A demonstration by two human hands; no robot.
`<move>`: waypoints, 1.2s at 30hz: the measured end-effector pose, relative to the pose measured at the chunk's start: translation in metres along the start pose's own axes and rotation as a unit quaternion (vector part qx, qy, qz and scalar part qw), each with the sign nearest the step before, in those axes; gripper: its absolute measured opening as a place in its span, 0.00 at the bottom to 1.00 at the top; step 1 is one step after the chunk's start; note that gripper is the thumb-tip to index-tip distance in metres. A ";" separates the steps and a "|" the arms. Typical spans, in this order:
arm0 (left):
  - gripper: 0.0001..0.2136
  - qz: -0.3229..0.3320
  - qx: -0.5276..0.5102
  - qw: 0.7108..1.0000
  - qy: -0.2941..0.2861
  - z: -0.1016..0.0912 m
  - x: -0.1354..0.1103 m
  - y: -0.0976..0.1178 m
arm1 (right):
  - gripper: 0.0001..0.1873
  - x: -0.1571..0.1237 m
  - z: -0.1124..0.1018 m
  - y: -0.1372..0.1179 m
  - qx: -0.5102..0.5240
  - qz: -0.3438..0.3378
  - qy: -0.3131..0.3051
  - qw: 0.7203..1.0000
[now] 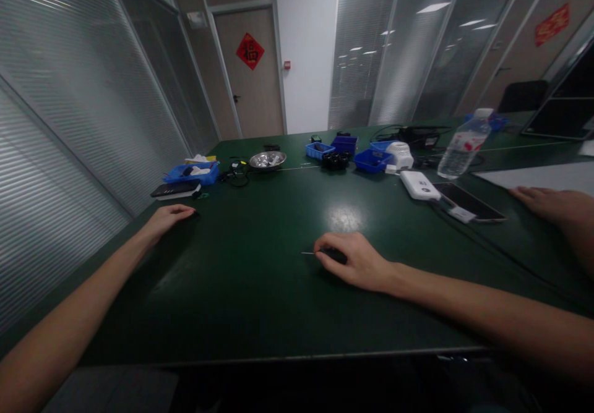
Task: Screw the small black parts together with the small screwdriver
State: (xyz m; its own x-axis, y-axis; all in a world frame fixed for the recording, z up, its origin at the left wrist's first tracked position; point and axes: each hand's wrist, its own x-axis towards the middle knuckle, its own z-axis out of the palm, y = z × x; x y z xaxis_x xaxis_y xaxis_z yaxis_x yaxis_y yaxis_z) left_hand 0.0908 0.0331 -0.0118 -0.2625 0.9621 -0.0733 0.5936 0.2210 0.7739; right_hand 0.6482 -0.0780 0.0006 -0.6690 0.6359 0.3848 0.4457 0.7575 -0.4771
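My right hand point(352, 259) rests on the dark green table point(260, 302) near its middle, fingers curled round a small dark-handled tool point(325, 254) whose thin metal tip points left. My left hand point(169, 217) lies palm down on the table at the left, fingers loosely together, holding nothing. Nothing else lies close to either hand.
Another person's hand point(552, 206) rests at the right edge. A phone point(468, 201), a white device point(419, 185) and a water bottle point(463, 144) lie right of centre. Blue trays point(371, 161), a metal bowl point(268, 161), cables and a dark case point(176, 188) line the far side.
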 end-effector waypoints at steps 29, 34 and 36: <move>0.28 0.115 0.181 0.977 0.000 0.008 -0.011 0.010 | 0.10 0.001 0.001 -0.001 -0.004 0.001 -0.001 1.000; 0.30 0.126 0.186 0.974 -0.011 0.010 -0.010 0.009 | 0.10 0.002 0.000 -0.002 -0.002 -0.001 0.002 1.000; 0.31 0.130 0.180 0.975 -0.015 0.011 -0.009 0.009 | 0.10 0.001 0.000 -0.002 0.002 -0.002 0.000 1.000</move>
State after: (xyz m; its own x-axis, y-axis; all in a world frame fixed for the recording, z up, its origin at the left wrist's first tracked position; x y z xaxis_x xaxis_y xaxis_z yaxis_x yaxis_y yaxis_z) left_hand 0.1070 0.0282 -0.0111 -0.0482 0.9962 0.0727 0.8673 0.0056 0.4977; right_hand 0.6463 -0.0788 0.0023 -0.6715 0.6323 0.3864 0.4406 0.7599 -0.4780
